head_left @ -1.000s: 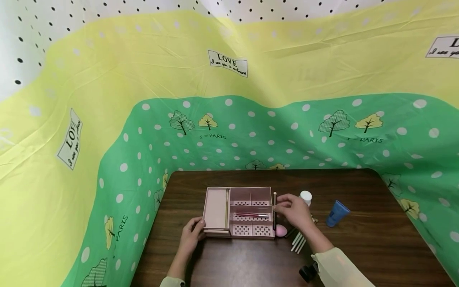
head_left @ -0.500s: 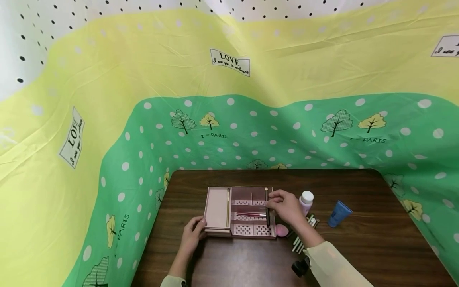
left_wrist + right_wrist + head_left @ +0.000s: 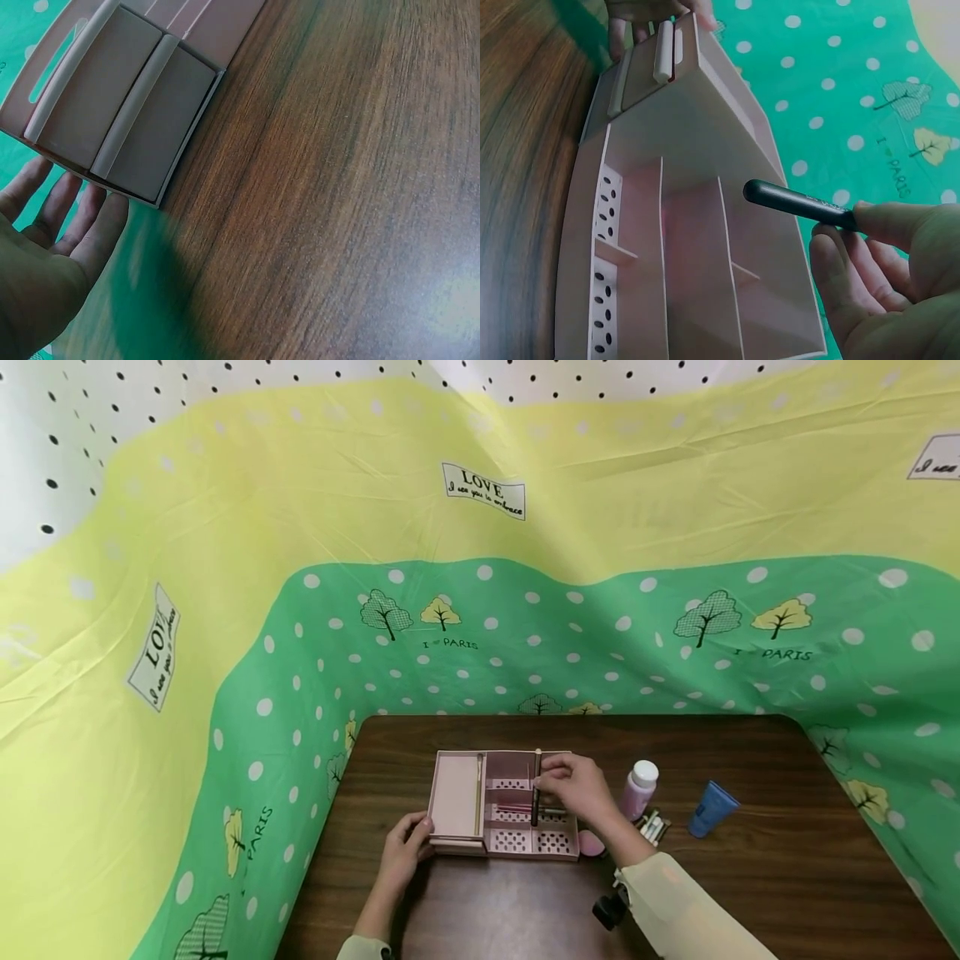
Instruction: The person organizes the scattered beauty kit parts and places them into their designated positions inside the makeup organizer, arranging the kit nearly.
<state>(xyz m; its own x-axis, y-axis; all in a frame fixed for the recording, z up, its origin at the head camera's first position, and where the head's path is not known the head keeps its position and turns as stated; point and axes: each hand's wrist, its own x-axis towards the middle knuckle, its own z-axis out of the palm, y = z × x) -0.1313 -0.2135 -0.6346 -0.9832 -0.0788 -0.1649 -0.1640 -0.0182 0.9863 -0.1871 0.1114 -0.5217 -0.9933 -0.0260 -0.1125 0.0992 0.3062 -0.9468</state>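
Right hand (image 3: 576, 782): pinching black cosmetic pencil (image 3: 535, 811) | pencil's long axis: crossing lengthwise dividers (image 3: 510, 796), hovering above | left hand (image 3: 402, 843): touching pink organizer (image 3: 454, 793)

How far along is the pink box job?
Apparently done: slim brush lying on the pink box, pink sticks inside it. In hand: dark stick, pinched by right fingers above the box. Probably remaining: bottle, blue tube, pink sponge, pale sticks on the table.
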